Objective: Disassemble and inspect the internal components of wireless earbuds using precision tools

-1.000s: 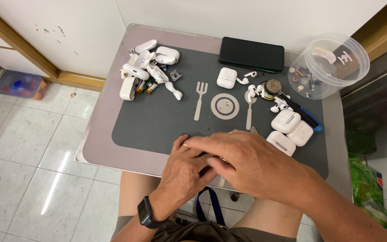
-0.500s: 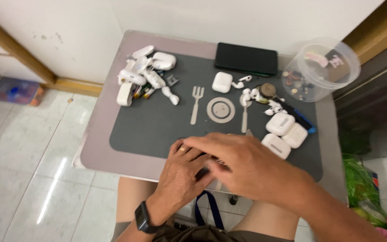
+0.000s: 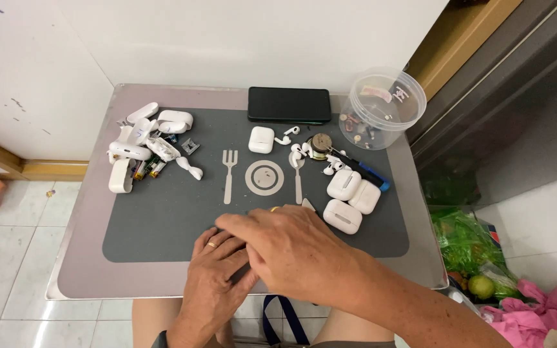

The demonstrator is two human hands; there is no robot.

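Something small is being worked between the left hand [image 3: 217, 283] and the right hand [image 3: 291, 248], overlapped at the near edge of the grey mat [image 3: 162, 219]. The item is hidden; grip cannot be told. Steady fingertip control is being called for, probably.

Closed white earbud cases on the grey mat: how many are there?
4. One case lies below the black phone; three cluster right of the hands. Others may be hidden.

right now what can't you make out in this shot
Head view only:
- Anything under the right hand: it lies over the left hand, hiding the fingers.
- Bits inside the clear tub: too small to tell.
- Parts pile on the mat: jumbled, pieces overlap.
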